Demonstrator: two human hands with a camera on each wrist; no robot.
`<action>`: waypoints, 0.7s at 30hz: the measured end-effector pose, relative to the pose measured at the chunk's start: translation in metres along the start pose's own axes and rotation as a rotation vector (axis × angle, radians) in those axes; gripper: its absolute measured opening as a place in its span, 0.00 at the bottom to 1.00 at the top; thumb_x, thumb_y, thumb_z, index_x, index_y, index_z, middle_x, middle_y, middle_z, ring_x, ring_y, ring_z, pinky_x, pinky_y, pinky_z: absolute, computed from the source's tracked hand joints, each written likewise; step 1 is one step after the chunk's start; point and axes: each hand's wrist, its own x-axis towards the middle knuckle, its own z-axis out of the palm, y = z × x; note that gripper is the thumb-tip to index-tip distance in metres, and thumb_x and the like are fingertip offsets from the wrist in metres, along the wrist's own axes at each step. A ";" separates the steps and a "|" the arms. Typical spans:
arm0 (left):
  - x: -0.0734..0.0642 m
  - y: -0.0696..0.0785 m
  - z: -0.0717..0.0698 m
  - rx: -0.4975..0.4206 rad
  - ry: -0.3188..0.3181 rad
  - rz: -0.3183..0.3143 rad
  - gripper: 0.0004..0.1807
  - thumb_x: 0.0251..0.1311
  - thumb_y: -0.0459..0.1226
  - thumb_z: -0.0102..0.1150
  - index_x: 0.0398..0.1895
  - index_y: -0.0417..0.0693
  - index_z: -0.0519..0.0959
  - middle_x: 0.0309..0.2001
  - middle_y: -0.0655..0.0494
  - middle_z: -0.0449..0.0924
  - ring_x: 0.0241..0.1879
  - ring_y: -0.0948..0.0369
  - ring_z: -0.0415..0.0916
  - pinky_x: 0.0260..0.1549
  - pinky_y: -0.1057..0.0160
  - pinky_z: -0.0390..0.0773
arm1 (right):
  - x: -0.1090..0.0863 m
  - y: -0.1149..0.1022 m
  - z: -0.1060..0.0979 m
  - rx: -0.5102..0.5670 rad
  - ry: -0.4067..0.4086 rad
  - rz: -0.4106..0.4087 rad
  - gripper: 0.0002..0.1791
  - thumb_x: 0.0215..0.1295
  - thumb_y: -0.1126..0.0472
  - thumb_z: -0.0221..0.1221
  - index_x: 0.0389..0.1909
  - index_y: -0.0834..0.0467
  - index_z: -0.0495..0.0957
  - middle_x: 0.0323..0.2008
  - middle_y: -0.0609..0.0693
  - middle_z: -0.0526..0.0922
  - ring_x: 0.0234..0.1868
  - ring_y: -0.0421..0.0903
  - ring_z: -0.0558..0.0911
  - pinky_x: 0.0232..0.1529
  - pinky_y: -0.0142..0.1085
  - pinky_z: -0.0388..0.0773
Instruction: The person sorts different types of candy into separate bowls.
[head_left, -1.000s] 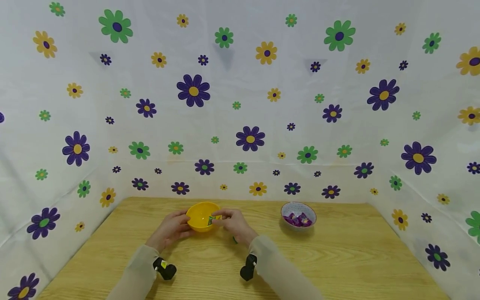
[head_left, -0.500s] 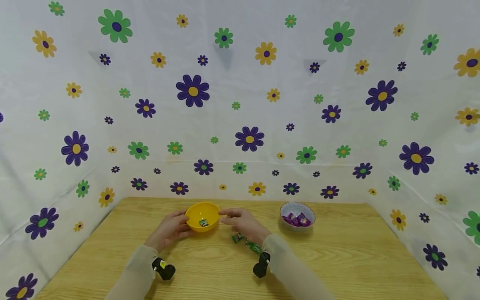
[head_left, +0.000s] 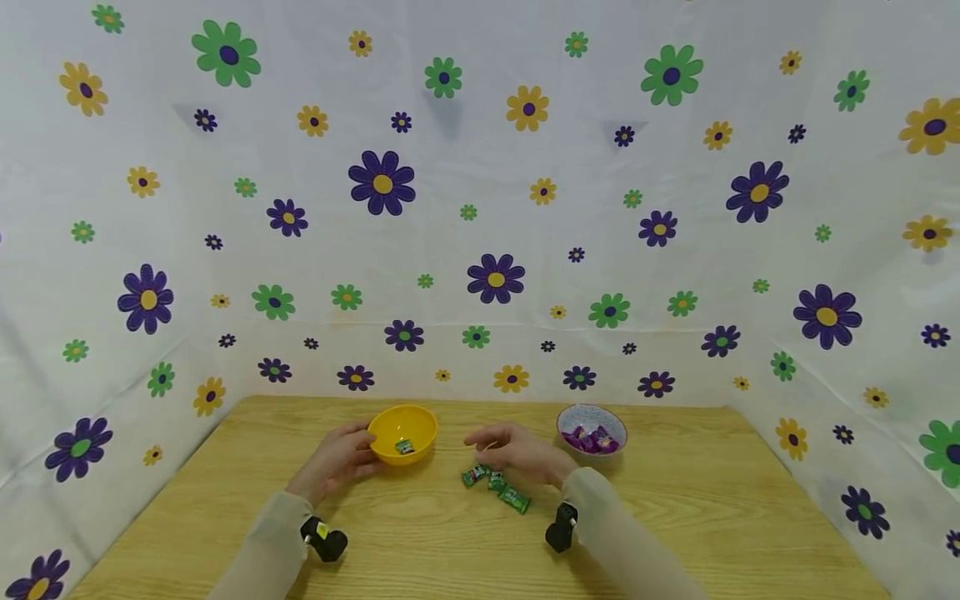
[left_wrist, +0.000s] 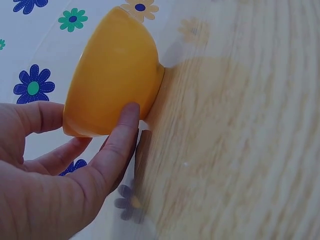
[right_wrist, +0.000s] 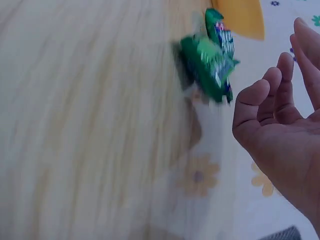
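Observation:
My left hand (head_left: 341, 458) holds the yellow bowl (head_left: 382, 454) at its left side. In the left wrist view the thumb presses the bowl's outer wall, and a finger lies at the rim. One green-wrapped candy (head_left: 404, 447) lies inside that bowl. My right hand (head_left: 525, 452) hovers just above and behind the green candies (head_left: 514, 499) on the table, its fingers loosely bent and holding nothing. Three of these candies show in a short row in the head view. The right wrist view shows a green candy wrapper (right_wrist: 207, 65) apart from the fingertips.
A speckled bowl (head_left: 592, 417) with several purple-wrapped candies (head_left: 592, 439) stands to the right, behind my right forearm. The wooden table (head_left: 420, 542) meets a white flowered cloth (head_left: 450, 358) at the back and sides.
The right hand has let go of a green candy into the yellow bowl, then drawn back to the right, uncovering the candies on the table. The left hand stays at the bowl.

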 end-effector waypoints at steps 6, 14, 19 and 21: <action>0.001 0.000 0.000 -0.006 -0.002 0.010 0.27 0.64 0.34 0.42 0.66 0.39 0.54 0.59 0.35 0.62 0.47 0.48 0.72 0.45 0.49 0.74 | -0.021 0.006 -0.020 -0.085 0.046 0.056 0.20 0.58 0.59 0.60 0.51 0.60 0.75 0.44 0.52 0.77 0.39 0.45 0.72 0.37 0.36 0.72; -0.001 -0.002 -0.002 -0.005 -0.005 0.013 0.27 0.64 0.34 0.42 0.66 0.39 0.54 0.59 0.35 0.62 0.48 0.47 0.72 0.46 0.49 0.73 | -0.039 0.012 -0.033 -0.220 -0.029 0.079 0.14 0.56 0.60 0.62 0.44 0.53 0.80 0.48 0.46 0.77 0.45 0.46 0.71 0.47 0.40 0.67; -0.002 -0.001 0.000 -0.001 -0.006 0.005 0.26 0.64 0.34 0.42 0.66 0.39 0.55 0.59 0.35 0.62 0.48 0.48 0.72 0.46 0.49 0.73 | -0.044 0.013 -0.037 -0.257 -0.086 0.100 0.16 0.53 0.59 0.63 0.45 0.52 0.81 0.50 0.43 0.77 0.51 0.45 0.71 0.54 0.42 0.64; -0.001 0.000 0.000 -0.005 -0.005 0.005 0.26 0.64 0.34 0.42 0.66 0.40 0.55 0.59 0.36 0.62 0.47 0.48 0.73 0.46 0.50 0.74 | -0.044 0.014 -0.038 -0.262 -0.108 0.103 0.15 0.53 0.60 0.64 0.44 0.52 0.81 0.49 0.43 0.77 0.51 0.44 0.71 0.53 0.41 0.65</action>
